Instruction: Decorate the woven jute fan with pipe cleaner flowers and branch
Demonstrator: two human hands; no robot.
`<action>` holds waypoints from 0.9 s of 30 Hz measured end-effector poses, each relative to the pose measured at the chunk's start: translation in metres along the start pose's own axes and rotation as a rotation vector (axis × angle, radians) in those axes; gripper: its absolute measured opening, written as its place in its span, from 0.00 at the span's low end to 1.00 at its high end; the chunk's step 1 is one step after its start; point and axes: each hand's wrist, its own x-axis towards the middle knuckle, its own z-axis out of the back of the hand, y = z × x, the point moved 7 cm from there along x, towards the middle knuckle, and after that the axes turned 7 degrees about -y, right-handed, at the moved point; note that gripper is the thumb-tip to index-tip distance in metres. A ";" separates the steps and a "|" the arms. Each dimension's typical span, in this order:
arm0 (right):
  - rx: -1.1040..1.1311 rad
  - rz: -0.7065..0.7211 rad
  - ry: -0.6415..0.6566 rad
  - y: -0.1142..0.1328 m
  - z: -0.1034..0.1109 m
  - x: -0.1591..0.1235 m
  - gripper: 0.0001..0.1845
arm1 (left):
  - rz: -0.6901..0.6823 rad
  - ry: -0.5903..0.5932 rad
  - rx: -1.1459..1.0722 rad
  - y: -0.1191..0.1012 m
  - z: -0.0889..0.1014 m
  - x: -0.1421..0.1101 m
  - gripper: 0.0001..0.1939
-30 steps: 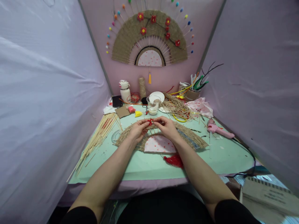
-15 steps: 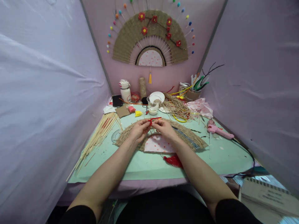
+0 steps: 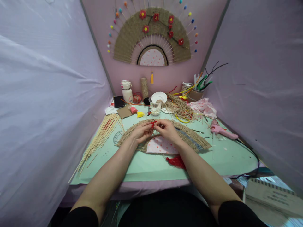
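Closely together, the left hand [image 3: 142, 131] and the right hand [image 3: 167, 130] pinch a small red piece [image 3: 153, 124].
Both grips are nearly closed, thumb against fingers, and the red piece is between the fingertips, its exact shape too small to tell. Below the grip lies a woven fan [image 3: 189, 135], with a dotted panel [image 3: 159, 145] at its nearer edge. Nearer to the person than the grip, slightly right, is a red tassel [image 3: 175, 162]; beyond the grip stands a plastic cup [image 3: 155, 109]; well apart to the right lies a pink glue gun [image 3: 224, 131].
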 end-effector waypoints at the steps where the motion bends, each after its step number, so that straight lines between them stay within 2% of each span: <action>1: -0.039 0.049 -0.006 0.003 0.001 0.000 0.05 | 0.006 0.003 0.013 0.000 0.001 0.000 0.07; 7: -0.279 0.368 -0.007 0.022 0.000 -0.005 0.05 | 0.043 0.056 0.062 -0.002 0.005 0.002 0.08; 14: -0.468 0.542 -0.017 0.032 -0.002 -0.009 0.08 | 0.101 0.057 0.076 0.000 0.008 0.001 0.09; 21: -0.481 0.495 -0.060 0.028 0.001 -0.008 0.08 | 0.091 0.061 0.120 0.000 0.006 -0.001 0.11; 27: -0.469 0.328 -0.097 0.018 0.005 -0.008 0.06 | -0.133 -0.084 0.154 -0.006 0.003 -0.003 0.10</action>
